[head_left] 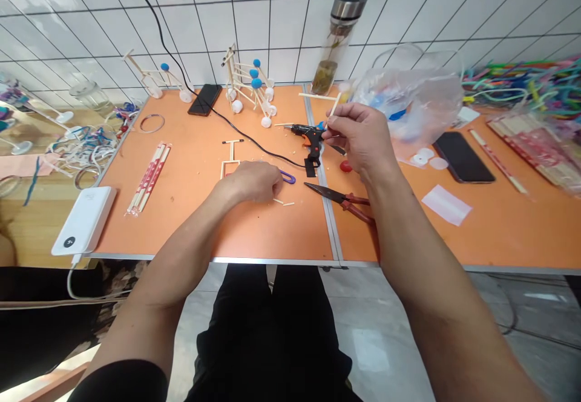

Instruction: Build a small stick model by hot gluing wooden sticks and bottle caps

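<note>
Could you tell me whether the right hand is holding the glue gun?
No, the right hand pinches a wooden stick; the glue gun sits on the table.

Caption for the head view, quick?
Right hand holds a wooden stick near a glue gun; left hand rests on an orange table.

On my feed, the glue gun (308,138) lies on the table (190,226) behind the pliers (340,202). The power bank (84,220) sits at the table's left edge, the wrapped chopsticks (149,178) to its right, and 1 phone (463,157) lies right of the plastic bag (408,102).
</note>
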Tool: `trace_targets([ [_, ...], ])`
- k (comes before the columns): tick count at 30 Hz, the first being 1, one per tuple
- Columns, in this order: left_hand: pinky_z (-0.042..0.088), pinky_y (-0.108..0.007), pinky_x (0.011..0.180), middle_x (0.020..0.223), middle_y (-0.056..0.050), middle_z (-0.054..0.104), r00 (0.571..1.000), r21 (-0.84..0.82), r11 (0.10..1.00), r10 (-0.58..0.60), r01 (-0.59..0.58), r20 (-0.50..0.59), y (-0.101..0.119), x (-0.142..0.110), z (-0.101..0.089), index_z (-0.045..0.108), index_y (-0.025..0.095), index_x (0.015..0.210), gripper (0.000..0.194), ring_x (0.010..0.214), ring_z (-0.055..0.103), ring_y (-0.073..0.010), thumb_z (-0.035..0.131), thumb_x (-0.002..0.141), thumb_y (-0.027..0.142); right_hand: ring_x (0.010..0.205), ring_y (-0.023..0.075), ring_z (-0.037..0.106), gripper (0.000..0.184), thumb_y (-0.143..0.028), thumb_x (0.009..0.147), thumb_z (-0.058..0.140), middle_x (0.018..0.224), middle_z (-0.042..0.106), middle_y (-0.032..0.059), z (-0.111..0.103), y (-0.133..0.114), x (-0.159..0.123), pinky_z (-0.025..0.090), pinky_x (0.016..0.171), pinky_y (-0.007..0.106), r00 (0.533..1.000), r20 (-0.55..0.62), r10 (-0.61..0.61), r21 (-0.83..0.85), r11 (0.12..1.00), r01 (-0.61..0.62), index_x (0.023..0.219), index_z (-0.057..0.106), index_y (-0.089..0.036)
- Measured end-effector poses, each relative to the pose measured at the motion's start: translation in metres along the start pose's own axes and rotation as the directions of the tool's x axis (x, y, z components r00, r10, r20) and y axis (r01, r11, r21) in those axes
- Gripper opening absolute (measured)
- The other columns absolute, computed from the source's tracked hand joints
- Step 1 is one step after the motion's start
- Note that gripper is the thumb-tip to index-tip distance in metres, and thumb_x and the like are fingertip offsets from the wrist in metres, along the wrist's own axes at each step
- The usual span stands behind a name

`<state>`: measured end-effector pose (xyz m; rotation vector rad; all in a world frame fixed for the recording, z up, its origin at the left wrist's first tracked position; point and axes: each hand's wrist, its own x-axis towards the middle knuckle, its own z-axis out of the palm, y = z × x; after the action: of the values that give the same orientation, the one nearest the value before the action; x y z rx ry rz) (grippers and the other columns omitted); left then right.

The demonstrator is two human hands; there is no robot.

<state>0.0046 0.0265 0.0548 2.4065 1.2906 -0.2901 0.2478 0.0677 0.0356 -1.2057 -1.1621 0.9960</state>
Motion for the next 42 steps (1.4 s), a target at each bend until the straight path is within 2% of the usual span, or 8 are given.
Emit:
trace_targets([
  [6,0.042,-0.034,0.071,0.069,-0.003,0.068,0.985,-0.315,0.949,-0.055,0.001,-0.162,-0.002,0.003,0.0,0.066,0.022,0.063,0.025,0.069,0.064,-0.0207,0.077,0.085,0.018,0.07,0.0132,0.071,0.016,-0.024,0.076,0.089,0.078,0.073,0.0004,0.019,-0.004,-0.015,0.06,0.06,0.023,0.996,0.074,0.042,0.056,0.997,-0.046,0.083,0.074,-0.023],
  [10,0.057,-0.027,0.071,0.093,-0.006,0.083,0.95,-0.856,0.49,-0.15,-0.168,-0.272,0.003,0.011,0.002,0.077,0.018,0.1,0.008,0.073,0.076,-0.015,0.071,0.096,0.013,0.072,0.0129,0.07,0.016,-0.026,0.072,0.087,0.078,0.073,-0.0003,0.038,-0.004,-0.029,0.056,0.063,0.023,0.991,0.126,0.042,0.063,0.997,-0.05,0.082,0.075,-0.022],
  [14,0.062,-0.024,0.063,0.093,-0.007,0.084,0.946,-0.957,0.219,-0.219,-0.19,-0.238,0.012,0.017,0.002,0.075,0.013,0.099,0.01,0.062,0.073,-0.0105,0.068,0.101,0.007,0.067,0.0109,0.059,0.014,-0.028,0.07,0.084,0.074,0.069,-0.0021,0.049,-0.002,-0.033,0.048,0.061,0.025,0.994,0.112,0.011,0.064,0.998,-0.018,0.079,0.075,-0.021],
  [23,0.054,-0.02,0.053,0.072,-0.002,0.078,0.885,-0.956,0.089,-0.361,-0.28,-0.293,-0.001,0.025,0.001,0.072,0.013,0.085,0.017,0.051,0.067,-0.0082,0.075,0.101,0.008,0.072,0.0156,0.06,0.015,-0.035,0.075,0.081,0.084,0.073,0.0003,0.072,-0.003,-0.039,0.048,0.063,0.03,0.995,0.095,0.018,-0.046,0.999,-0.014,0.082,0.073,-0.025],
  [27,0.05,-0.019,0.051,0.07,-0.002,0.078,0.868,-0.956,0.046,-0.408,-0.289,-0.282,-0.016,0.023,-0.005,0.071,0.014,0.083,0.019,0.049,0.065,-0.0077,0.073,0.102,0.01,0.075,0.0177,0.066,0.02,-0.041,0.082,0.082,0.087,0.079,0.0026,0.062,-0.013,-0.013,0.053,0.067,0.031,0.962,0.273,0.019,-0.21,0.977,0.04,0.092,0.079,-0.024],
  [32,0.048,-0.018,0.051,0.073,-0.004,0.081,0.796,-0.937,-0.014,-0.533,-0.349,-0.288,-0.045,0.024,-0.012,0.068,0.016,0.08,0.022,0.051,0.066,-0.007,0.071,0.102,0.012,0.095,0.0255,0.076,0.017,-0.019,0.091,0.07,0.107,0.087,0.0116,0.034,-0.013,0.073,0.057,0.087,0.038,0.953,0.187,-0.24,-0.691,0.657,0.301,0.098,0.086,-0.017],
  [37,0.047,-0.017,0.05,0.073,-0.003,0.081,0.779,-0.937,-0.058,-0.575,-0.343,-0.25,-0.056,0.025,-0.013,0.07,0.016,0.082,0.02,0.051,0.067,-0.0071,0.069,0.102,0.012,0.111,0.0299,0.077,0.03,-0.014,0.096,0.066,0.122,0.087,0.0161,0.044,0.0,0.127,0.05,0.084,0.036,0.885,0.461,0.058,-0.863,0.261,0.432,0.115,0.089,-0.014],
  [42,0.048,-0.017,0.051,0.074,-0.004,0.082,0.774,-0.948,-0.064,-0.595,-0.313,-0.215,-0.056,0.023,-0.014,0.071,0.016,0.082,0.019,0.052,0.066,-0.0064,0.071,0.101,0.013,0.098,0.0238,0.074,0.028,-0.02,0.093,0.073,0.114,0.088,0.0114,0.063,0.003,0.151,0.045,0.072,0.032,0.776,0.57,0.272,-0.822,0.161,0.547,0.115,0.089,-0.019],
])
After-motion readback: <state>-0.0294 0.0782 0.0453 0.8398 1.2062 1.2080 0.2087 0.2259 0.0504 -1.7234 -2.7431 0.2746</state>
